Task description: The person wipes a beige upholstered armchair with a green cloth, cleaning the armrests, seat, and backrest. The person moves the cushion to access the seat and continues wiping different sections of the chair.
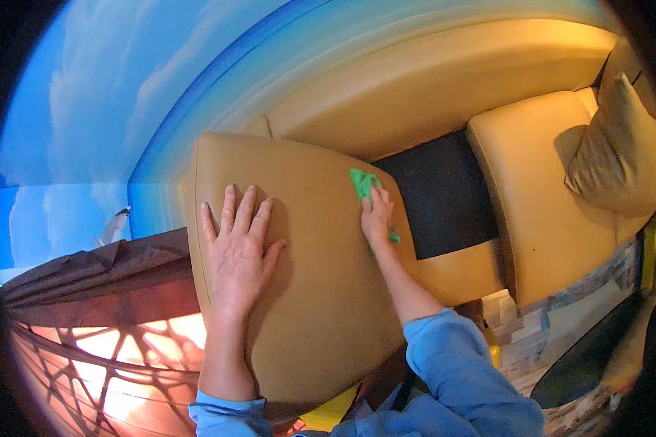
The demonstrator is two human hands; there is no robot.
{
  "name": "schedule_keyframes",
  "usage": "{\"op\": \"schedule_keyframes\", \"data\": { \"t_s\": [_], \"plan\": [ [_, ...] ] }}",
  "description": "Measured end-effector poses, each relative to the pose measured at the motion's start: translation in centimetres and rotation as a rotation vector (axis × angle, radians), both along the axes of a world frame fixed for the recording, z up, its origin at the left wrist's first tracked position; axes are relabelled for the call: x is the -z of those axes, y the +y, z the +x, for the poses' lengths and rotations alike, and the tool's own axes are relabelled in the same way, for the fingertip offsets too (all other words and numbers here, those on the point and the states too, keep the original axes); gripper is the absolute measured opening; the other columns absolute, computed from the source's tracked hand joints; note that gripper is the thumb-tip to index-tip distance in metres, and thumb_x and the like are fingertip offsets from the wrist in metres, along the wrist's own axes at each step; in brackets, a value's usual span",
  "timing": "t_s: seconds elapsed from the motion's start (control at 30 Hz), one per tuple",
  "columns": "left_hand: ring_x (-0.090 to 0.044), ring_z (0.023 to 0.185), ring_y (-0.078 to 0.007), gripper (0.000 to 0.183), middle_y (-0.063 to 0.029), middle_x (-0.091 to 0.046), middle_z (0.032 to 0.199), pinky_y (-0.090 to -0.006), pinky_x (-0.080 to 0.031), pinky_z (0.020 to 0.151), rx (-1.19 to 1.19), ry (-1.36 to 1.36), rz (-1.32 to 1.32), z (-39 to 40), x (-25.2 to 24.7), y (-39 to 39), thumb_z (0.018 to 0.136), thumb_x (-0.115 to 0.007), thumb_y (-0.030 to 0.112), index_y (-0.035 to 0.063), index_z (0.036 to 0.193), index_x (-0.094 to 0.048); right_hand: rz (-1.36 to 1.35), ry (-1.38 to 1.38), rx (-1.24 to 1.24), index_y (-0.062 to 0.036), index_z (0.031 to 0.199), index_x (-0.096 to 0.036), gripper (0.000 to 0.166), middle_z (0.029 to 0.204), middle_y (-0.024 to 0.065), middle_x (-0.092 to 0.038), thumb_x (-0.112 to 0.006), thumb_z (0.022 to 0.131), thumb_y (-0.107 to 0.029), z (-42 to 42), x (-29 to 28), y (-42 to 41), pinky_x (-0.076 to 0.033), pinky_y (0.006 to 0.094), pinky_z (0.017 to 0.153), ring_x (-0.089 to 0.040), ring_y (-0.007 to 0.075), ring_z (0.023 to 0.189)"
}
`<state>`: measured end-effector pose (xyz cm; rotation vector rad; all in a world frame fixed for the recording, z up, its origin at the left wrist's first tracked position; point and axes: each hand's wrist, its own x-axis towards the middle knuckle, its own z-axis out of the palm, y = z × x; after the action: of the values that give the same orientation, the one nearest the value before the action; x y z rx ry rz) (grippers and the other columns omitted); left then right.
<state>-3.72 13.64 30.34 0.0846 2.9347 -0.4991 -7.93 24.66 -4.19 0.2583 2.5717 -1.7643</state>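
Observation:
A large tan sofa cushion [317, 306], leather-like and smooth, stands tilted up in front of me. On its left part my left hand [238, 246] lies flat with the fingers spread, holding nothing. Near the cushion's right edge my right hand [378, 213] grips a bright green cloth [364, 182] against the surface. Part of the cloth is hidden under the palm, and a small piece shows by the wrist. To the right of the cushion, a black panel [448, 191] of the seat base lies exposed.
Behind runs the tan sofa backrest [415, 87]. Another seat cushion [541, 180] carries a tan pillow [618, 158] at right. A painted sky-and-sea wall [104, 82] rises at left, above brown fabric [104, 267] and a lit lattice [109, 360]. Wood-look flooring [525, 328] shows at lower right.

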Motion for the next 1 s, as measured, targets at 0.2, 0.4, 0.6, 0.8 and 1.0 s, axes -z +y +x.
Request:
{"op": "schedule_keyframes", "data": {
  "t_s": [0.2, 0.4, 0.6, 0.8, 1.0],
  "plan": [
    [-0.028, 0.153, -0.0344, 0.06, -0.0098, -0.042, 0.16, -0.0616, -0.01, 0.125, -0.012, 0.015, -0.049, 0.5, 1.1, -0.7, 0.088, -0.074, 0.036, 0.0154, 0.142, -0.059, -0.166, 0.265, -0.079, -0.003, 0.128, -0.064, 0.038, 0.134, 0.0159, -0.059, -0.068, 0.091, -0.01, -0.4, -8.4, -4.3, -0.043, 0.0473, 0.106, -0.054, 0.0382, 0.123],
    [-0.028, 0.153, -0.0344, 0.059, -0.0096, -0.043, 0.159, -0.0625, -0.012, 0.124, -0.017, -0.01, -0.085, 0.3, 0.3, 0.0, 0.088, -0.073, 0.037, 0.0162, 0.142, -0.06, -0.122, 0.423, -0.139, -0.0049, 0.126, -0.066, 0.036, 0.132, 0.0122, -0.061, -0.069, 0.09, -0.009, -4.9, -10.6, -6.1, -0.044, 0.0463, 0.104, -0.055, 0.0359, 0.122],
    [-0.029, 0.152, -0.035, 0.058, -0.0092, -0.043, 0.159, -0.0613, -0.013, 0.125, 0.014, 0.001, -0.099, -0.5, 0.6, 0.7, 0.088, -0.073, 0.038, 0.017, 0.14, -0.061, 0.063, -0.061, 0.026, -0.0111, 0.13, -0.064, 0.034, 0.136, 0.0117, -0.059, -0.061, 0.098, -0.022, -7.8, 2.2, -3.1, -0.044, 0.0492, 0.102, -0.054, 0.0396, 0.118],
    [-0.03, 0.152, -0.0342, 0.06, -0.0089, -0.044, 0.158, -0.0605, -0.013, 0.125, -0.005, 0.002, -0.137, -0.1, 0.4, 0.6, 0.086, -0.075, 0.036, 0.0175, 0.141, -0.06, -0.158, 0.278, -0.118, -0.0084, 0.127, -0.067, 0.038, 0.133, 0.0117, -0.059, -0.068, 0.089, -0.011, 4.5, -8.9, -2.2, -0.043, 0.0501, 0.104, -0.054, 0.0386, 0.12],
    [-0.029, 0.153, -0.0335, 0.06, -0.0091, -0.045, 0.158, -0.059, -0.013, 0.126, -0.013, -0.012, -0.172, 0.1, 0.3, 0.9, 0.086, -0.075, 0.035, 0.0168, 0.141, -0.06, -0.219, 0.427, -0.276, -0.007, 0.125, -0.068, 0.039, 0.134, 0.01, -0.059, -0.071, 0.086, -0.009, 6.8, -8.4, 0.6, -0.045, 0.0485, 0.1, -0.055, 0.0349, 0.117]
  ]
}}
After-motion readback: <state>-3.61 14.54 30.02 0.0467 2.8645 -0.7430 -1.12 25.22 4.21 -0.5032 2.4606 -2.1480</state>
